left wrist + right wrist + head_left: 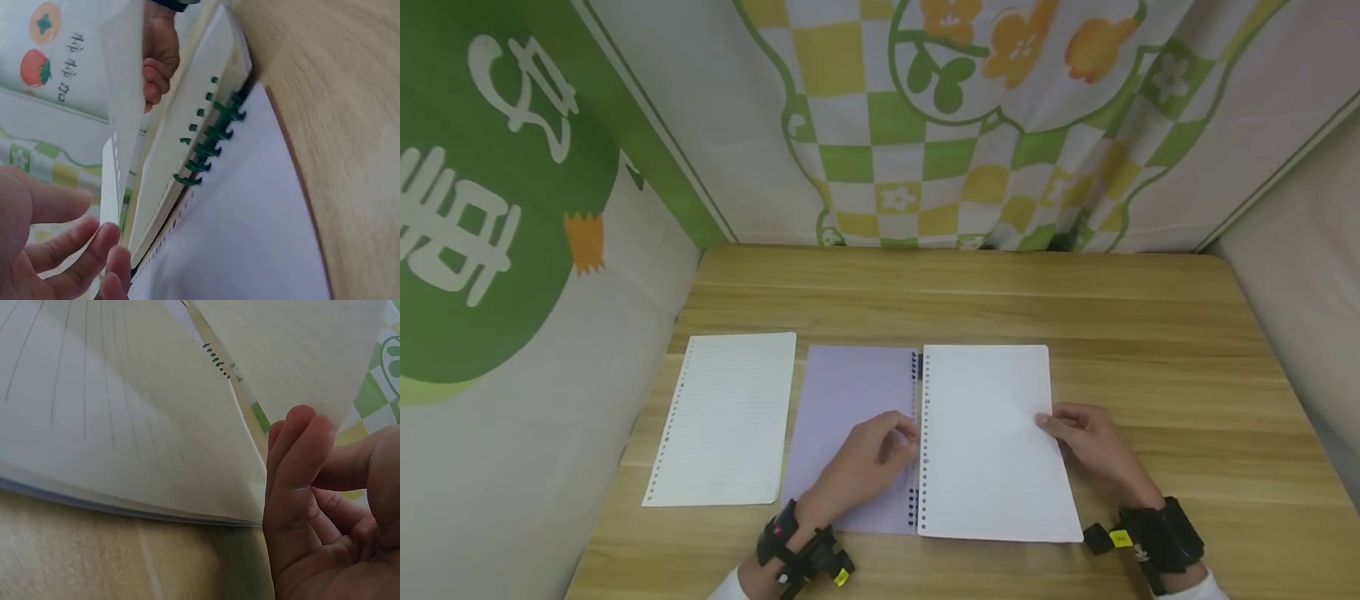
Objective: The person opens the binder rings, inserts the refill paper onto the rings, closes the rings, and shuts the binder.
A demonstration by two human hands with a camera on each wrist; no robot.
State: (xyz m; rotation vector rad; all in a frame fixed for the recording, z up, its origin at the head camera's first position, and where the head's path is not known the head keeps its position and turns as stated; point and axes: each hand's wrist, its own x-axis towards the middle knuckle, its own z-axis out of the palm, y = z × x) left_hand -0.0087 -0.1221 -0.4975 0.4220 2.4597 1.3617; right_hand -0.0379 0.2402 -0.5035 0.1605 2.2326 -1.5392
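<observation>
A lined paper sheet (988, 433), with punched holes along its left edge, is raised over the right half of a spiral notebook. My right hand (1093, 446) pinches its right edge between thumb and fingers; the right wrist view shows the raised sheet (306, 350) over the page stack (125, 425). My left hand (868, 462) hovers over the purple cover (842, 383) near the binding, fingers bent and thumb apart. In the left wrist view its fingertips are right by the sheet's punched edge, and dark green binding rings (209, 144) stand unhooked from part of the stack.
Another punched lined sheet (722, 421) lies flat on the wooden table (962, 292), left of the notebook. Patterned curtains (895, 158) hang behind the table and along its left side. Each wrist wears a black strapped camera (1157, 533).
</observation>
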